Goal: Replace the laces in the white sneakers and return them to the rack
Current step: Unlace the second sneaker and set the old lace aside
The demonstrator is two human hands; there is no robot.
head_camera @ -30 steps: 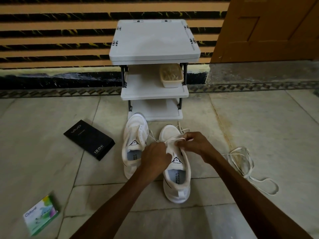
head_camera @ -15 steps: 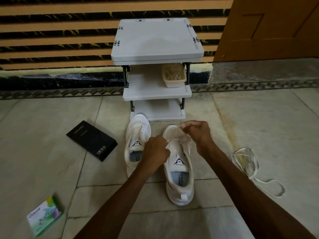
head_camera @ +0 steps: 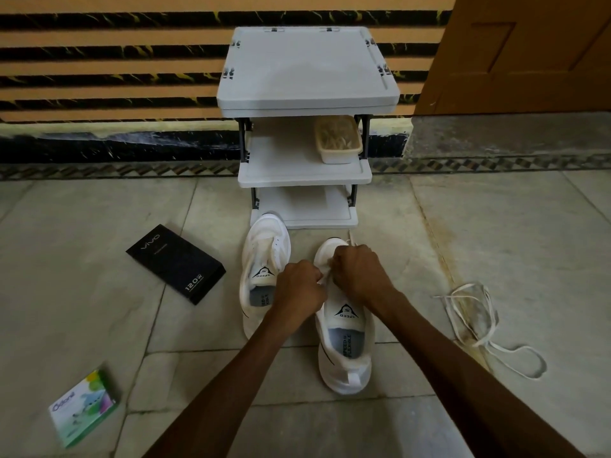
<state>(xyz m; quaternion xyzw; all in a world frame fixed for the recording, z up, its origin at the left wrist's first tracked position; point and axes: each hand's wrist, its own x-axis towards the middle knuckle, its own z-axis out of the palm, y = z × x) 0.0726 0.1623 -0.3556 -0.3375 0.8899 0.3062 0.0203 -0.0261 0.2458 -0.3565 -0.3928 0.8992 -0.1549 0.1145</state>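
Caught mid-threading on the sneaker (head_camera: 345, 345) just in front of the rack (head_camera: 307, 104), toward its right side. Found left hand (head_camera: 299, 285) and right hand (head_camera: 358, 274) both curled tight and close together, pinching the white lace (head_camera: 325, 275) over the toe-end eyelets. Judged it best to keep both lace ends even, feed flat with no twist, snug one eyelet pair at a time, hold the tongue centred, and stop the shoe sliding on tile. Counted: two sneakers, with the second sneaker (head_camera: 261, 259) toe-in at the rack's bottom shelf, left side; one rack, three shelves; one tub (head_camera: 337, 140) on its middle shelf; one loose lace heap (head_camera: 472, 315) right of the rack, strand count unreadable; one black box (head_camera: 177, 264) and one green box (head_camera: 82, 408) left of the rack.
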